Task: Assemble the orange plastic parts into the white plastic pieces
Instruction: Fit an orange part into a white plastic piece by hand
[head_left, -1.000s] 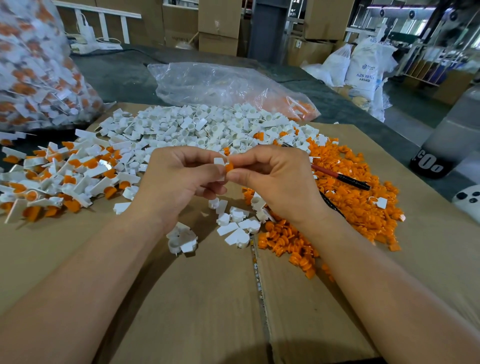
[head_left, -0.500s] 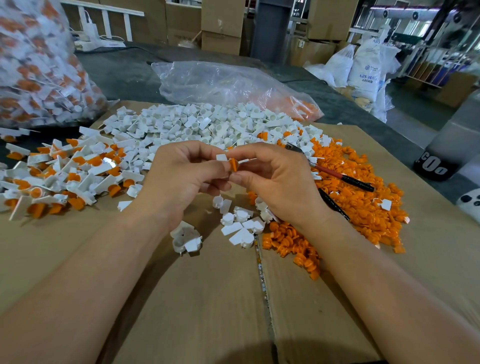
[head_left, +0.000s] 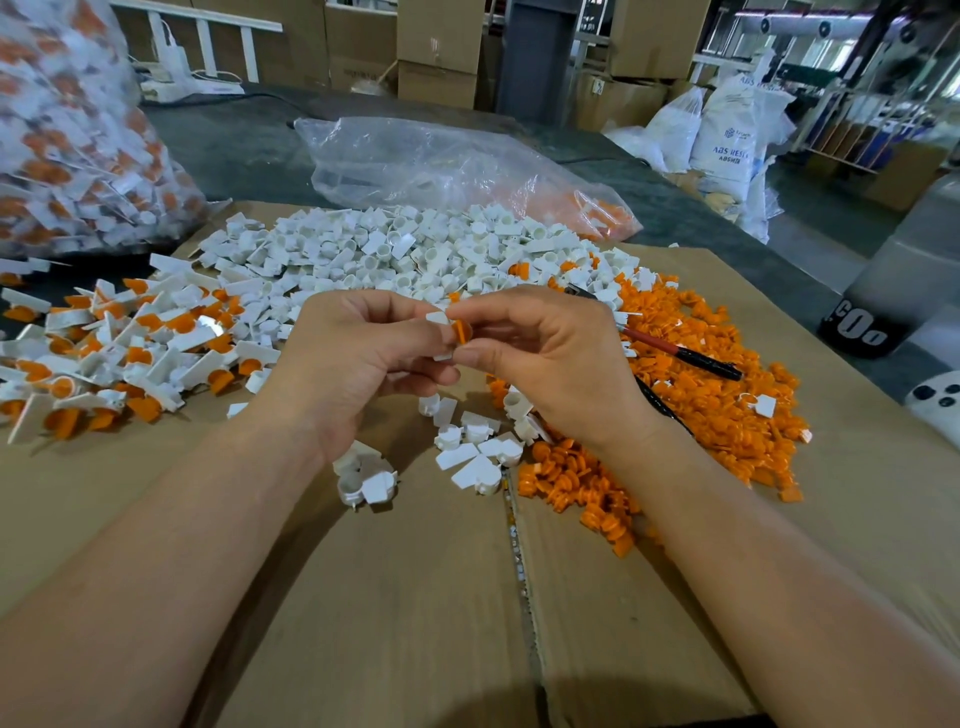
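Over the middle of the cardboard sheet (head_left: 415, 597) that covers the worktop, I have both hands raised and close together. My left hand (head_left: 358, 358) is curled, thumb and fingertips clamped on a single white piece (head_left: 439, 318). My right hand (head_left: 550, 364) pinches one orange part (head_left: 461, 331) between thumb and forefinger, and the part touches the white piece edge-on. I cannot tell how far it has seated, since my fingers hide the socket.

My worry is alignment. If the orange part goes in tilted, I judge it will jam or skid off the rim, and a hard squeeze could flick it out of my pinch. A part dropped from here would land among the loose white pieces (head_left: 478, 447) just below my hands or roll into the heap of orange parts (head_left: 701, 395) toward the right edge, where I would lose track of it. Both grips are small fingertip pinches, so slipping is likely if I press off-centre.

The heap of white pieces (head_left: 395, 254) lies toward the far edge, and the finished units (head_left: 119, 353) are spread along the left edge. A half-seated piece tossed there would pass as done. The red-and-black tool (head_left: 680, 353) on the orange heap sits near my right wrist, and a careless reach could snag it.
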